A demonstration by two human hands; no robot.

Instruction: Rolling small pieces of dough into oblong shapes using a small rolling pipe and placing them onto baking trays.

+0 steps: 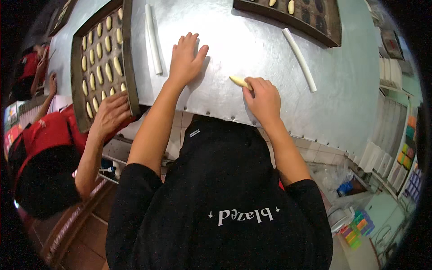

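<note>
My right hand [264,96] grips one end of a pale, tapered dough piece [239,81] at the metal tabletop [219,91]. Its free end points left, towards my other hand. My left hand [186,60] is empty, palm down over the table with the thumb spread away from the fingers. Left of it lies a straight white rod [153,40]. A second white rod [299,60] lies on the table to the right, beyond my right hand; it looks bent in this view.
A deep baking tray [131,67] with rows of similar dough pieces stands left, a co-worker's hand [113,113] at its near corner. Another tray [287,18] sits at the far right. Rivets line the table's front edge. Shelves and plastic bags [332,179] are at right.
</note>
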